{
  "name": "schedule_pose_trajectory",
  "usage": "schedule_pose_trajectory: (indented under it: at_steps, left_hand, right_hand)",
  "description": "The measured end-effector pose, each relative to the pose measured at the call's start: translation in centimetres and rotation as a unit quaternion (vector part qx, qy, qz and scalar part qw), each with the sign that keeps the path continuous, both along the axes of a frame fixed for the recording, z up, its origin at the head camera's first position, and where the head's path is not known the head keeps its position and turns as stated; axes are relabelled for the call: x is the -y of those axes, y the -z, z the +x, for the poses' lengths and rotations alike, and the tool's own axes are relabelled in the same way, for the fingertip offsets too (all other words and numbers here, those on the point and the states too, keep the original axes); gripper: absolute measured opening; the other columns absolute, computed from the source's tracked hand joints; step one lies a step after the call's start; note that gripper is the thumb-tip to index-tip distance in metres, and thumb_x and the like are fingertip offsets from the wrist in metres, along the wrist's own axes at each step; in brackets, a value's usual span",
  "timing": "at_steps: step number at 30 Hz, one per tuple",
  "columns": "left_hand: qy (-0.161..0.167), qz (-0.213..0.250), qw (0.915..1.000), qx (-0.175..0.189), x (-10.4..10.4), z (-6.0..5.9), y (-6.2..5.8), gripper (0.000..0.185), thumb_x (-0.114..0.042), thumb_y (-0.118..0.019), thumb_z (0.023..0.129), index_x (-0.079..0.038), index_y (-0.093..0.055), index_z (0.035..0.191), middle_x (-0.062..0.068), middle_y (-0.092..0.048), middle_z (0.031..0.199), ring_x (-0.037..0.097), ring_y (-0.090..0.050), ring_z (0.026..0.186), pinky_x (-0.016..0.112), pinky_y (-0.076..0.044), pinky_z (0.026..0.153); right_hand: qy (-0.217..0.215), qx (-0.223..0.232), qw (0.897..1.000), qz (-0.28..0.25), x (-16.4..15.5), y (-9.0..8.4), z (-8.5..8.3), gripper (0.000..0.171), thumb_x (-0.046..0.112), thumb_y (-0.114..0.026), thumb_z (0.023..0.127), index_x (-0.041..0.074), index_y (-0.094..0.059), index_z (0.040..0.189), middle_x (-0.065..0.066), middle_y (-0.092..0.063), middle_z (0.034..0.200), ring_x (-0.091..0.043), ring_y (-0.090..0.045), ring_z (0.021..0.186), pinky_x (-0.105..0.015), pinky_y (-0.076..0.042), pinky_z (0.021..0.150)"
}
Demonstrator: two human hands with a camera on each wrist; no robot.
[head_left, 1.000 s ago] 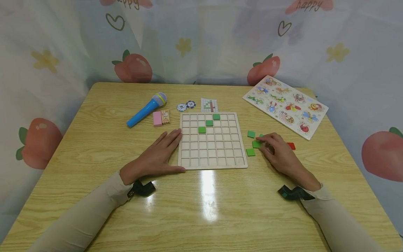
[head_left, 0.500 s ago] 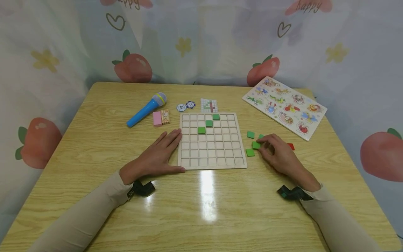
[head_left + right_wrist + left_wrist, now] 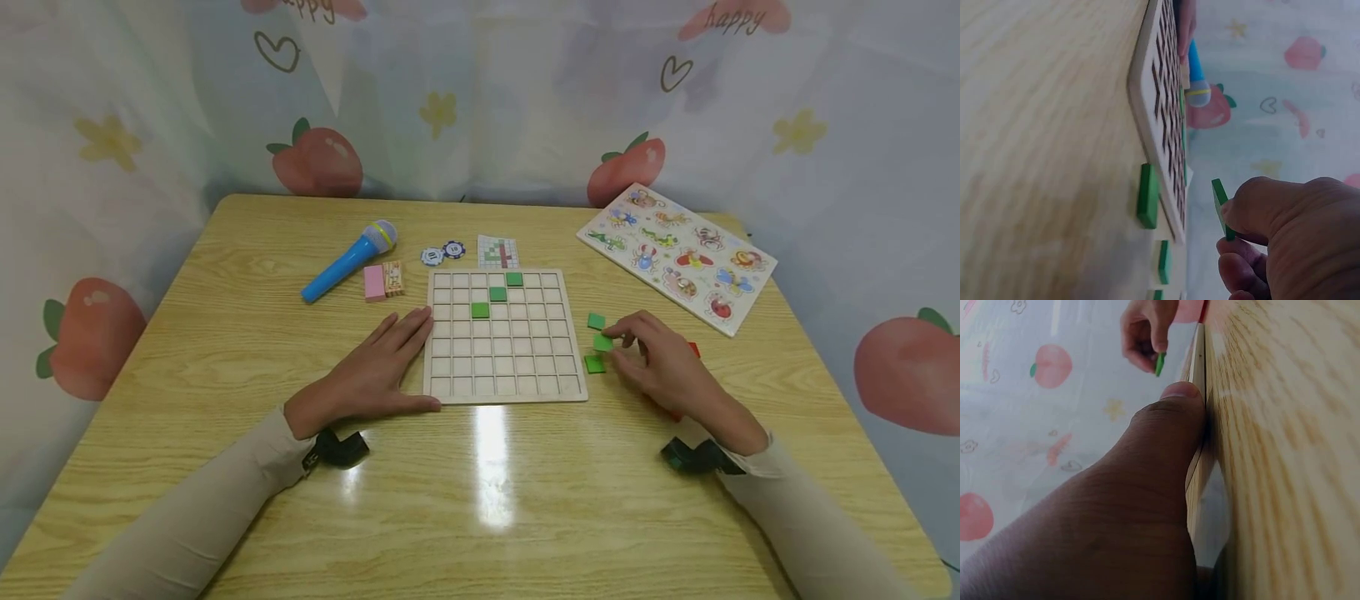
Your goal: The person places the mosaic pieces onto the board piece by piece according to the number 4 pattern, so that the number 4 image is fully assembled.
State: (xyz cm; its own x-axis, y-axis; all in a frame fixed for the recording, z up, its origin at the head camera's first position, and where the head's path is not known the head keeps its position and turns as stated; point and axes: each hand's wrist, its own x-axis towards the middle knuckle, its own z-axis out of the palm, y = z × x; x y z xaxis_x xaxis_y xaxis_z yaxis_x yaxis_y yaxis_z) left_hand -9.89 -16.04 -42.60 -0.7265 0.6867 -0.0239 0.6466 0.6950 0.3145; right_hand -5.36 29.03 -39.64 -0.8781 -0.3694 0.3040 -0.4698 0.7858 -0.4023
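My left hand point(image 3: 375, 367) lies with straight fingers against the left edge of a wooden grid board point(image 3: 506, 346), its thumb at the near left corner. Three green tiles sit in the grid along a diagonal, one of them a lighter green tile point(image 3: 480, 310). To the right of the board, my right hand point(image 3: 663, 362) pinches a green square tile point(image 3: 1222, 209) between thumb and fingers, raised above the table. Below it, a bright green tile point(image 3: 595, 364) and a darker green tile point(image 3: 596, 321) lie on the tabletop. Red tiles point(image 3: 694, 350) are partly hidden by the right hand.
Behind the board lie a small printed grid card point(image 3: 498, 251) and two poker chips point(image 3: 442, 253). A blue toy microphone point(image 3: 345, 265) and a pink-sided small box point(image 3: 375, 283) are at the left. An insect puzzle board point(image 3: 678, 254) is at the back right.
My right hand has picked up the green tile from the table and shifted slightly left with it. My left hand has stayed at the board's edge.
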Motion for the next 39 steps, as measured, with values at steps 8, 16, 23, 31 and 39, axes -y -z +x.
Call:
schedule_pose_trajectory:
  at_steps: [8,16,23,31,39]
  left_hand:
    - [-0.001,-0.001,1.0000,0.000,0.0,-0.1,0.0,0.130,-0.084,-0.066,0.085,-0.006,-0.009,0.172,0.007,-0.004,0.183,0.024,-0.010,0.170,0.049,-0.005,0.140]
    - [-0.003,-0.006,1.0000,0.000,0.2,-0.1,0.2,0.130,-0.088,-0.062,0.085,-0.007,-0.007,0.172,0.006,-0.003,0.183,0.023,-0.008,0.170,0.048,-0.004,0.140]
    - [-0.002,-0.003,1.0000,0.001,0.3,-0.2,0.3,0.129,-0.087,-0.061,0.086,-0.008,-0.008,0.172,0.006,-0.004,0.183,0.024,-0.008,0.170,0.049,-0.005,0.140]
    - [-0.002,-0.013,0.9999,0.004,0.1,-0.3,0.4,0.129,-0.088,-0.060,0.086,-0.010,-0.006,0.173,0.004,0.000,0.183,0.022,-0.005,0.171,0.047,-0.003,0.141]
    - [-0.005,-0.011,0.9999,0.005,0.1,-0.4,0.4,0.129,-0.090,-0.059,0.085,-0.010,-0.007,0.173,0.002,-0.001,0.183,0.020,-0.006,0.170,0.046,-0.002,0.141]
  right_hand:
    - [-0.046,-0.003,0.999,0.012,2.8,-2.0,-1.4,0.029,0.002,-0.079,0.094,0.011,-0.070,0.120,-0.007,-0.066,0.113,-0.013,-0.056,0.089,-0.026,-0.049,0.068]
    - [-0.084,0.051,0.995,0.024,6.8,-3.3,-3.1,0.020,0.009,-0.073,0.101,0.008,-0.070,0.121,-0.007,-0.066,0.122,-0.020,-0.063,0.099,-0.039,-0.060,0.081]
    - [-0.126,0.037,0.991,0.021,10.2,-3.5,-4.1,0.020,0.008,-0.073,0.100,0.004,-0.069,0.120,-0.012,-0.065,0.122,-0.022,-0.065,0.098,-0.041,-0.062,0.083]
    - [-0.143,0.068,0.987,0.035,13.1,-3.1,-5.4,0.023,0.013,-0.072,0.102,0.005,-0.071,0.124,-0.012,-0.064,0.127,-0.022,-0.066,0.101,-0.037,-0.061,0.088]
    - [-0.159,0.083,0.982,0.058,15.5,-3.2,-6.6,0.020,0.014,-0.071,0.103,0.007,-0.073,0.122,-0.011,-0.066,0.123,-0.023,-0.064,0.101,-0.039,-0.059,0.086]
